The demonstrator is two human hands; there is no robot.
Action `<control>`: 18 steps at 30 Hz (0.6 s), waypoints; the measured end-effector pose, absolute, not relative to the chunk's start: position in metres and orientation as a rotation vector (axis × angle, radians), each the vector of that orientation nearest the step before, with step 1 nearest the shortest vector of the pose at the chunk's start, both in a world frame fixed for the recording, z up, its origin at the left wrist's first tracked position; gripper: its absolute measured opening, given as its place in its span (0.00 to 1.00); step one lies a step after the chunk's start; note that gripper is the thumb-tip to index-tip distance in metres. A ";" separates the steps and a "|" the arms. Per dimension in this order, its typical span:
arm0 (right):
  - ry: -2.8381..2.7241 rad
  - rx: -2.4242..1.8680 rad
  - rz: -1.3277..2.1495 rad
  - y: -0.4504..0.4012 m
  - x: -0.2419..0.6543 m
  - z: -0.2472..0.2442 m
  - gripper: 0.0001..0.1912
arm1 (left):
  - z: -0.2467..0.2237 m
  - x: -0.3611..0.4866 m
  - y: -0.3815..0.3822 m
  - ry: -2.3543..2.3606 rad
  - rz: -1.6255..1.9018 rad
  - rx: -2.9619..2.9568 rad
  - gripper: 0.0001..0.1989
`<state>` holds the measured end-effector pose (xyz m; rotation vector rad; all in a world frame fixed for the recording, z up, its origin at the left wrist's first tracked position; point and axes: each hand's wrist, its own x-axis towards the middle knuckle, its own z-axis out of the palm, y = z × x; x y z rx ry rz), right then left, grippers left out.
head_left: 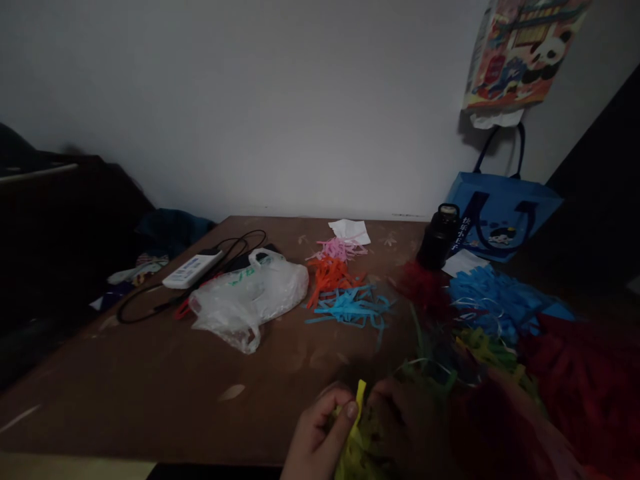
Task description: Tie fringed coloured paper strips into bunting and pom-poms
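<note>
At the front edge of the brown table, my left hand (323,433) pinches a yellow strip (359,403) between thumb and forefinger. More yellow-green strips hang below its fingers. Close by on the right is my right hand (400,413), dark and blurred, with bent fingers near the yellow strip; whether it grips anything is unclear. Beyond the hands lie small piles of blue strips (350,305), orange strips (333,275) and pink strips (340,249). Green strips (430,367) with a thin white tie lie beside my right hand.
A clear plastic bag (253,293) and a white power strip (193,269) with black cables lie left. On the right are a black bottle (437,240), a blue bag (505,210), a blue strip bundle (500,300) and dark red strips (580,380). A panda-printed tissue pack (525,57) hangs above.
</note>
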<state>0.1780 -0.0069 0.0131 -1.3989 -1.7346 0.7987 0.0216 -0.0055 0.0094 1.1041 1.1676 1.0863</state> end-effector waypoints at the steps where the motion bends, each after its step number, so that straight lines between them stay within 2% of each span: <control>1: -1.718 -1.399 0.818 -0.008 0.177 0.014 0.13 | 0.009 0.021 -0.006 1.164 1.075 1.090 0.25; 5: -1.679 -1.402 0.838 -0.011 0.174 0.015 0.06 | 0.006 0.021 -0.006 1.125 1.046 1.010 0.24; 12: -1.788 -1.349 0.787 -0.007 0.178 0.011 0.13 | 0.006 0.020 -0.005 1.096 1.064 1.073 0.23; 18: -1.718 -1.367 0.942 -0.004 0.178 0.015 0.10 | 0.006 0.017 -0.005 1.066 1.036 1.190 0.22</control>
